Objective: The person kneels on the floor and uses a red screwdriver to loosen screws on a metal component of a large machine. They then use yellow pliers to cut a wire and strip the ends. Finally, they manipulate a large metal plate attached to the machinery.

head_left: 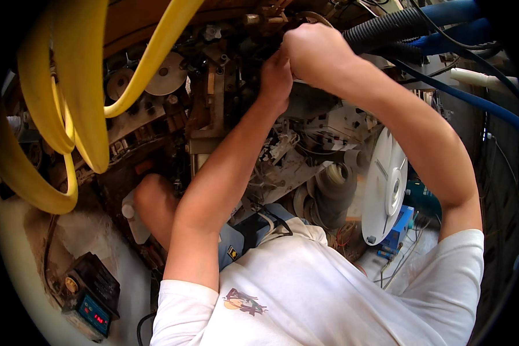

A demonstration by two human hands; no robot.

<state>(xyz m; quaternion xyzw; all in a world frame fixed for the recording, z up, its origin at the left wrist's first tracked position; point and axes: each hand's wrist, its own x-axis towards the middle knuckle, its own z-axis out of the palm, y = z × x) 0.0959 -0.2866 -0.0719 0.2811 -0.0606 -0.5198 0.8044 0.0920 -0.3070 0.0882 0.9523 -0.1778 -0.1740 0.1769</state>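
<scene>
White shirt (328, 294) nearest; yellow hoses (83, 86) hang over machine's left edge. Farther out, left hand (277, 78) and right hand (318, 55) meet, touching, toward machine's (207, 141) far edge. Right hand curled closed; left hand bent, partly behind it. Fingertips hidden: cannot tell what either grips. Black corrugated hose (380, 29) just beside right hand. White reel (388, 184) upright near machine's right edge, below right forearm.

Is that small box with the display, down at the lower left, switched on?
It looks on: the box has glowing red characters on its display.
</scene>
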